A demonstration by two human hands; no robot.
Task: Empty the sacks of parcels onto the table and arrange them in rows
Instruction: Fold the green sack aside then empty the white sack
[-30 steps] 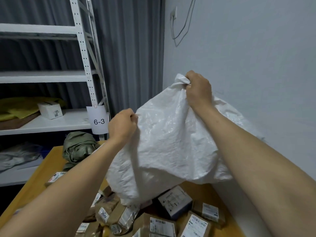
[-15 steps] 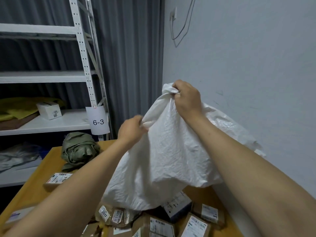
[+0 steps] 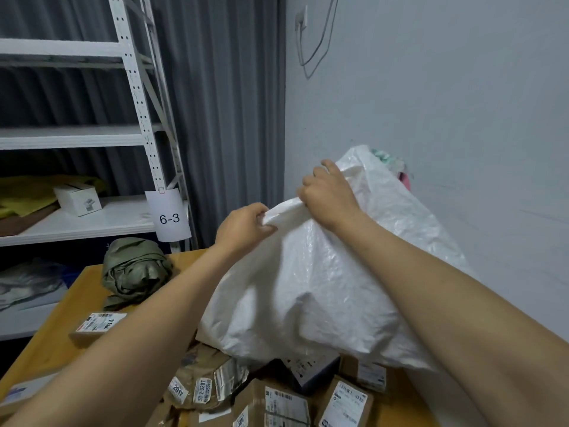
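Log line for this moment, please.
left hand: grips white sack edge | right hand: grips same bunched edge | parcels: heaped under sack on table, no rows yet

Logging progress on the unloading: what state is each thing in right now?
white sack: held up over the parcels, top bunched
left hand: grips the sack's bunched edge
right hand: grips the same edge
green sack: crumpled on the table
parcels: heaped, not in rows

Parcels (image 3: 286, 402) partly beneath the white sack (image 3: 308, 288), their print illegible
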